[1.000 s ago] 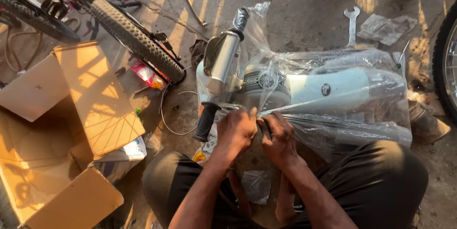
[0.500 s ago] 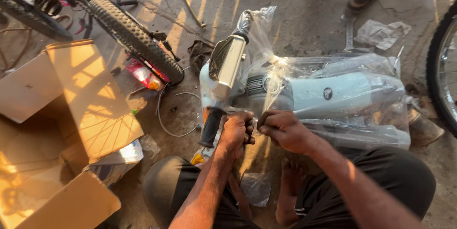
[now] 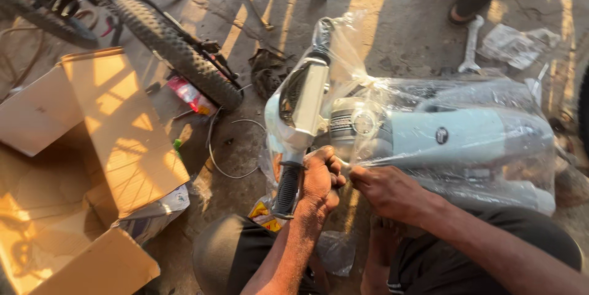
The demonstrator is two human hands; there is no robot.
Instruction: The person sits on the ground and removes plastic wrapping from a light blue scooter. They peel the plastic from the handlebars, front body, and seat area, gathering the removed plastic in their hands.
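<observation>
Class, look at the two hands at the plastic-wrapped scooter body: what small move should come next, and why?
Probably pull the clear plastic wrap apart a little further. The left hand and right hand both pinch it beside the black handlebar grip, and the pale blue scooter body looks still covered by the wrap.

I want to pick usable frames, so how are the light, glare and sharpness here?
Head view: low warm sun throws striped shadows over the floor and the box; the plastic wrap glares white over the pale scooter body; left hand and right hand are sharp, in shade; edges bend slightly.
</observation>
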